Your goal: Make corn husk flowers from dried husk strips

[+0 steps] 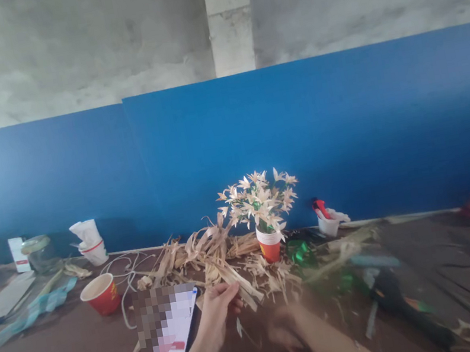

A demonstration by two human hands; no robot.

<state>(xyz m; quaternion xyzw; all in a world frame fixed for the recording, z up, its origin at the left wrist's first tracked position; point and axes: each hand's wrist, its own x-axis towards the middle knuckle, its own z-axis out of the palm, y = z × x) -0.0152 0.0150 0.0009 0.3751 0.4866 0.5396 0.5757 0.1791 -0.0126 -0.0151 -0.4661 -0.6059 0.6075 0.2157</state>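
Note:
My left hand (221, 306) is closed, thumb and fingers pressed together, beside a phone (177, 330). What it pinches, if anything, is too small to make out. Pale dried husk strips (242, 286) lie right behind its fingertips. My right hand (290, 329) is smeared by motion over the brown table, so its fingers do not show clearly. Beyond both hands, a bunch of cream-coloured flowers (261, 198) stands upright in a stack of red-and-white paper cups (270, 247). A heap of dried husks (198, 251) spreads to the left of the cups.
A red paper cup (102, 297) stands at left near a white cable (127, 272). Farther back are a cup with tissue (93, 251) and a glass jar (40, 256). Green ribbon (300, 252), a small white tub (328, 223) and blurred dark tools (401, 304) lie at right. A blue panel (299, 129) borders the table.

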